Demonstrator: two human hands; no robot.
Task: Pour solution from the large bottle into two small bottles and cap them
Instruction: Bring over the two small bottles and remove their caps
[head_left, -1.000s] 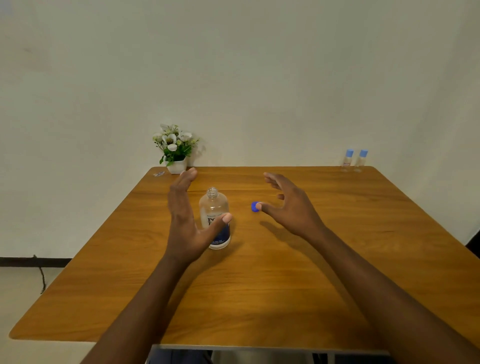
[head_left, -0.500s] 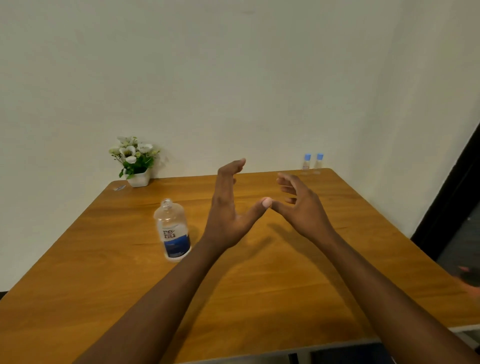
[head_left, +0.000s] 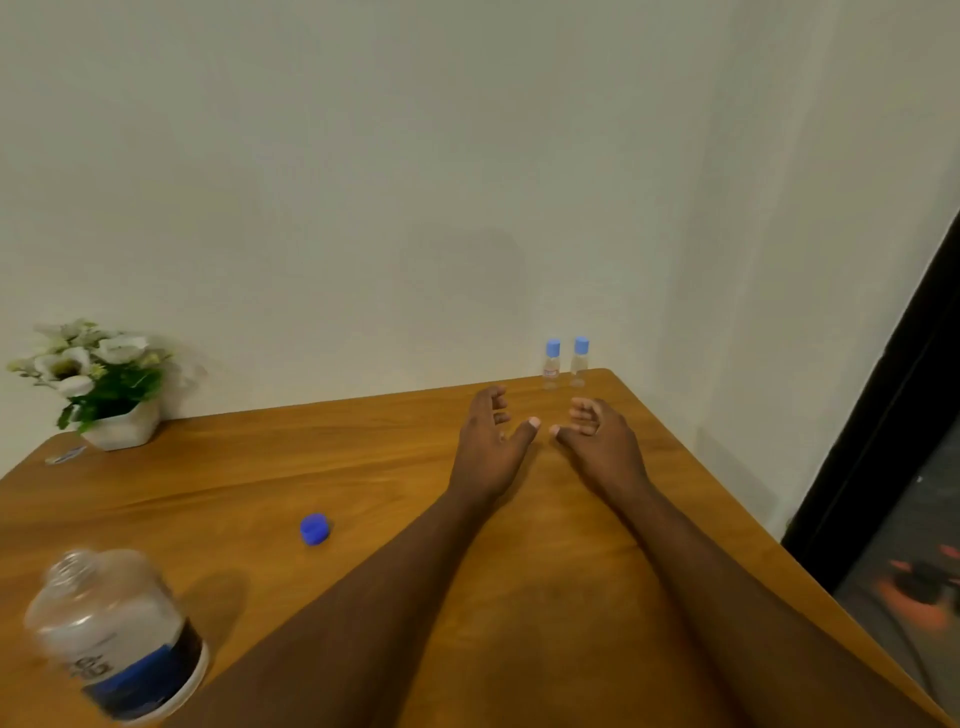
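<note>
1. Pale plain wall at the back, wooden counter (head_left: 311, 467) filling the lower view, dark door frame (head_left: 883, 415) down the right edge.
2. Bottle count: three in all, with one large bottle (head_left: 111, 639) and two small ones.
3. Large bottle first: upright on the counter at the near left, well apart from both hands. Clear body, blurred in this view, neck open at the top, white and dark-blue label round the lower half.
4. One loose blue cap (head_left: 314, 529), lying on the counter to the right of the large bottle and apart from it.
5. Now the pair: left small bottle (head_left: 551, 364) and right small bottle (head_left: 580, 361), standing side by side at the far right corner of the counter, close to the wall. Clear, slim, each topped with a light-blue cap; faint reddish label on the left one.
6. Two bare hands, both stretched out over the counter just short of the small pair, touching neither.
7. Left hand (head_left: 488, 447): fingers loosely spread and slightly bent, thumb out to the right, gripping nothing.
8. Right hand (head_left: 597, 441): fingers likewise relaxed and a little bent, nothing in it, thumb tip near the left thumb tip but apart.
9. One white flower pot (head_left: 104, 384) with white blooms at the far left; beside it one small flat pale item (head_left: 65, 454), too small to tell.
</note>
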